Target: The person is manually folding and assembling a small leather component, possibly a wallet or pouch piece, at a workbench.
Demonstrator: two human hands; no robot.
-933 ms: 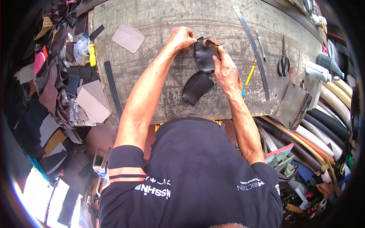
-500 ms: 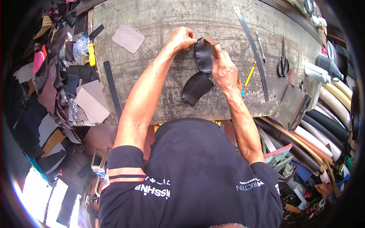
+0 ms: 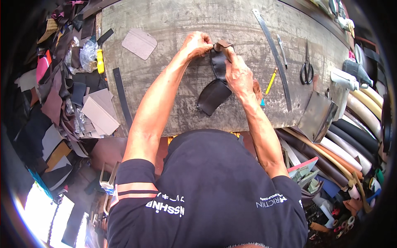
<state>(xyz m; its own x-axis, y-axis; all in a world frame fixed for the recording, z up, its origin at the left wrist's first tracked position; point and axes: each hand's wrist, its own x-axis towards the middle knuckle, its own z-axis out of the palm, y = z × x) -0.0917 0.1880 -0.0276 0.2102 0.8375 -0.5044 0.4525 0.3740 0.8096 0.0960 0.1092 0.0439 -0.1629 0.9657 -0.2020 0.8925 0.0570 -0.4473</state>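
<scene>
A black leather piece [image 3: 214, 97] with stitched-looking edges lies on the worn worktable [image 3: 165, 99]. It bends at a narrow middle, and its upper half runs up between my hands. My left hand [image 3: 197, 44] is closed, pinching the top left corner of that half. My right hand [image 3: 240, 75] is closed round a small brown piece [image 3: 223, 44] at the top edge; whether this is joined to the black leather cannot be seen. Beside my right wrist lies an orange-brown object [image 3: 257, 88], partly hidden, with a blue bit [image 3: 262, 103] near it.
To the right lie a yellow pencil [image 3: 271, 81], a steel ruler [image 3: 273, 53], a pen [image 3: 282, 51] and black scissors [image 3: 307, 72]. A grey rounded panel [image 3: 139, 43], a dark strip [image 3: 122, 97] and a yellow-handled tool [image 3: 100, 61] are leftward. Leather scraps [image 3: 51, 101] and rolls [image 3: 364, 111] flank the table.
My right hand has shifted a little left with the brown piece, nearer my left hand. More of the orange-brown object by my right wrist now shows. My left hand stays at the corner.
</scene>
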